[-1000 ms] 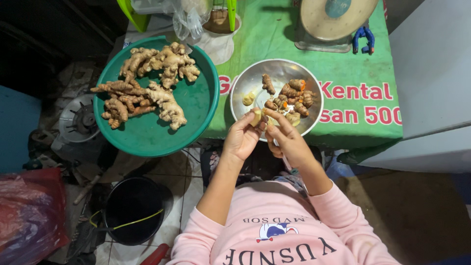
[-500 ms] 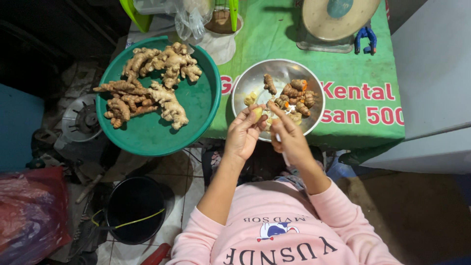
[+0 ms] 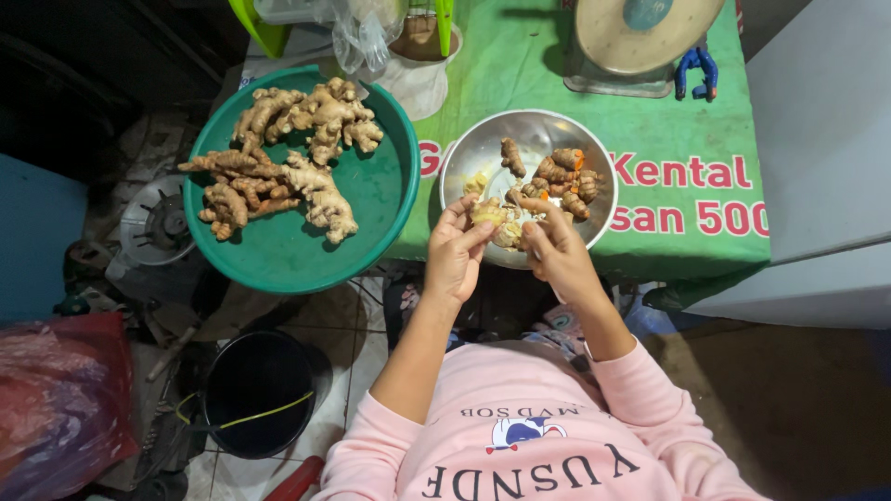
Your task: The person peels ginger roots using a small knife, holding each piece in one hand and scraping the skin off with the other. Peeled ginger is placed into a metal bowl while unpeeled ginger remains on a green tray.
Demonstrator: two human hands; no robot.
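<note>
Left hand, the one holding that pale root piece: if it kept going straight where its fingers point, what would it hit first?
Probably the metal bowl. The left hand points up and away over the near rim, so it would likely meet the peeled pieces inside. Depth is unclear from above.

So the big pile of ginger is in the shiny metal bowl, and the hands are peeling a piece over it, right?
Not quite. The head view shows the big pile of ginger in the green basin, not the shiny metal bowl. The left hand and right hand do hold a piece over the metal bowl, which has only a few small roots.
</note>
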